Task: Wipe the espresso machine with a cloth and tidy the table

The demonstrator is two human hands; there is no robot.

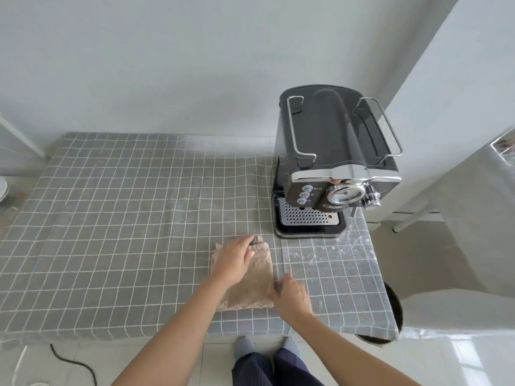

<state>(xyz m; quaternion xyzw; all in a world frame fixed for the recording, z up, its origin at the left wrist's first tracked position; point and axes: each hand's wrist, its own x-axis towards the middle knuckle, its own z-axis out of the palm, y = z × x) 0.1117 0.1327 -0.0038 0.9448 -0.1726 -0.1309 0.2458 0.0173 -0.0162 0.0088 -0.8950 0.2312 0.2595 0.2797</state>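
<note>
A tan cloth [250,277] lies folded flat on the grey checked table [111,218], near its front edge and just left of the machine's [334,151] drip tray [306,215]. The left hand [232,260] rests palm down on the cloth's far half, fingers together. The right hand [291,296] meets the cloth's near right edge; its fingers seem to pinch that edge, though they are partly hidden. 2 socked feet [264,348] show below.

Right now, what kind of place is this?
Probably a home kitchen or dining corner: an espresso machine on a table with a grey checked tablecloth, tiled floor, plain walls.
</note>
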